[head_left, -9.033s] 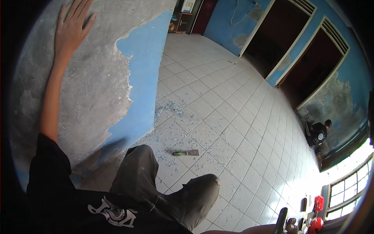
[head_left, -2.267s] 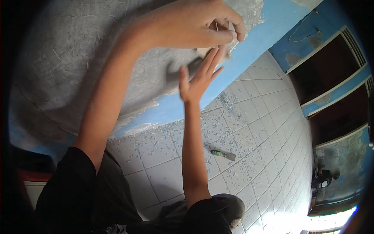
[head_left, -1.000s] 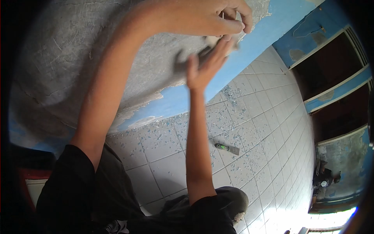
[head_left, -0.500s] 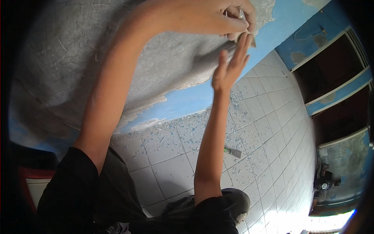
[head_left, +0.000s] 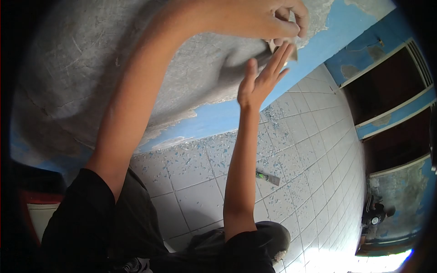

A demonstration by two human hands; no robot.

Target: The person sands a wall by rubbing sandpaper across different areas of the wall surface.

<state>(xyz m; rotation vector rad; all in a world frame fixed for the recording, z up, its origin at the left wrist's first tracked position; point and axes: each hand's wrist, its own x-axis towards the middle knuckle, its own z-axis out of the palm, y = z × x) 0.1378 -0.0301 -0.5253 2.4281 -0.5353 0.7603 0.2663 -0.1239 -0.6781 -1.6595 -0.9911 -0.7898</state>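
My left hand (head_left: 264, 19) is at the top of the view against the wall (head_left: 209, 59), its thumb and fingers curled together. Just below its fingertips shows a small pale flat piece (head_left: 294, 53), mostly hidden; what the hand grips cannot be made out. My right hand (head_left: 261, 86) is lower, with thumb and fingers stretched out and fingertips touching or close to that piece. The wall is bare grey plaster with ragged edges of blue paint (head_left: 218, 119). A scraper (head_left: 269, 178) with a green and black handle lies on the floor, partly behind my right forearm.
Paint flakes (head_left: 191, 157) are scattered over the tiled floor (head_left: 195, 200). At the far right a person (head_left: 375, 215) in dark clothes is low beside another wall. A red and white container (head_left: 42, 214) stands at lower left. Two dark doorways (head_left: 382, 91) are at right.
Since the early frame, my left hand has gone from flat on the wall to curled fingers, and my right hand has come up to it. Over the last second both have shifted right along the wall.
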